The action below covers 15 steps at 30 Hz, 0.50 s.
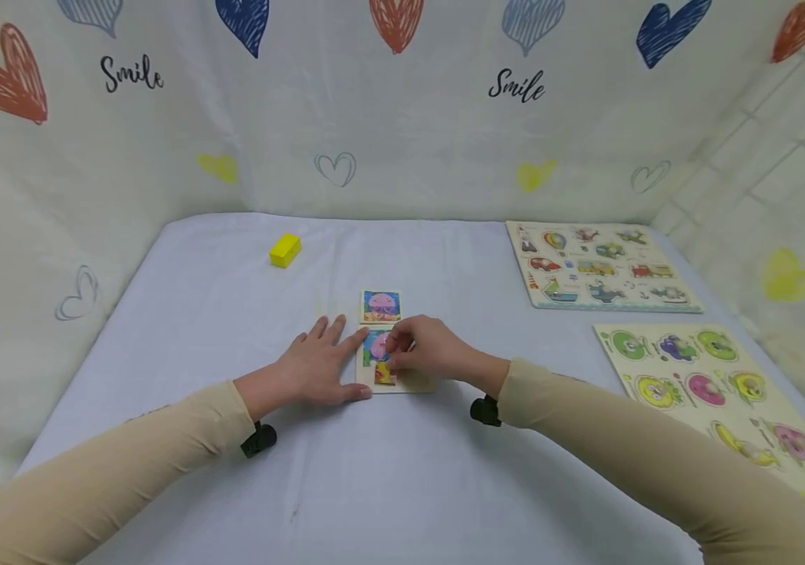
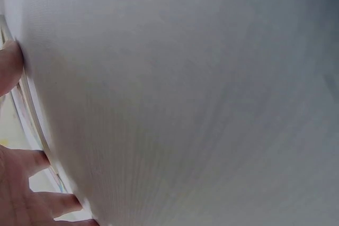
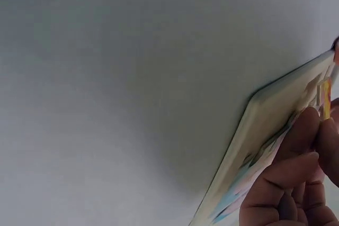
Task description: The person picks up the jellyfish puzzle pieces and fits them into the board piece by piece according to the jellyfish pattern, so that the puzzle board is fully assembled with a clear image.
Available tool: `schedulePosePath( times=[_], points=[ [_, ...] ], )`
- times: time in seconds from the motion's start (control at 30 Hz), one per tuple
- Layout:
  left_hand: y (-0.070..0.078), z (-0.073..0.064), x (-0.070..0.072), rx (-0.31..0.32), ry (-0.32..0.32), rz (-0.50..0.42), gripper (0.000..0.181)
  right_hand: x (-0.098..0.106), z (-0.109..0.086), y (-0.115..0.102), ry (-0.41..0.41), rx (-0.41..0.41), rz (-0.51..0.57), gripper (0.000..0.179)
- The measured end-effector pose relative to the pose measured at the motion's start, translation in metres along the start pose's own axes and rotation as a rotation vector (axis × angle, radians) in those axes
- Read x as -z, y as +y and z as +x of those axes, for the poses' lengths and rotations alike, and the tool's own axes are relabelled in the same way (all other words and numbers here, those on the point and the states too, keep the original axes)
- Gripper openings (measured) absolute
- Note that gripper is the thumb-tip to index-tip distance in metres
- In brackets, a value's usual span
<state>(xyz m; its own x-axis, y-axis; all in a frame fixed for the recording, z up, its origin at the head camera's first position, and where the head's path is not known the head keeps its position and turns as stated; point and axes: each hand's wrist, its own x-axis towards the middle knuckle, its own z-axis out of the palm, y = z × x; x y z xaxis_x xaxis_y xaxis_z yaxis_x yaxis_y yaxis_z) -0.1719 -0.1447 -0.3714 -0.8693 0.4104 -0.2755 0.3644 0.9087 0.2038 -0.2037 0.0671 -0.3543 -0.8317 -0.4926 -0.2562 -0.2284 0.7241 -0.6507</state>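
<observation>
A small wooden puzzle board (image 1: 413, 384) lies mid-table, partly filled with a picture of a pink sea creature on blue. My right hand (image 1: 429, 347) pinches a small yellow and red puzzle piece (image 3: 327, 98) between thumb and fingertips, held over the lower part of the board and tilted up from it. Spread flat on the cloth, my left hand (image 1: 314, 365) touches the board's left edge with thumb and index finger. Just beyond the board lies a square picture card (image 1: 380, 307) with the same pink creature. My right fingers hide part of the board's picture.
A yellow block (image 1: 285, 250) sits at the back left of the white-covered table (image 1: 388, 486). At the back right lies a vehicle puzzle board (image 1: 596, 267), and nearer on the right a fruit puzzle board (image 1: 685, 377), partly covered by my right sleeve.
</observation>
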Motion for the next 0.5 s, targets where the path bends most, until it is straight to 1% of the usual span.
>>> schedulePosePath(
  times=[0.13,0.27,0.5],
  points=[
    [0.002,0.0,0.001,-0.005,0.005,0.001,0.093,-0.008,0.007,-0.007,-0.004,-0.003,-0.011,0.01],
    [0.002,-0.001,0.003,-0.005,0.008,0.003,0.093,-0.013,0.011,-0.011,0.004,-0.007,-0.05,0.011],
    [0.0,0.0,0.001,-0.001,0.008,0.004,0.093,-0.019,0.013,-0.019,0.027,-0.012,-0.114,0.01]
  ],
)
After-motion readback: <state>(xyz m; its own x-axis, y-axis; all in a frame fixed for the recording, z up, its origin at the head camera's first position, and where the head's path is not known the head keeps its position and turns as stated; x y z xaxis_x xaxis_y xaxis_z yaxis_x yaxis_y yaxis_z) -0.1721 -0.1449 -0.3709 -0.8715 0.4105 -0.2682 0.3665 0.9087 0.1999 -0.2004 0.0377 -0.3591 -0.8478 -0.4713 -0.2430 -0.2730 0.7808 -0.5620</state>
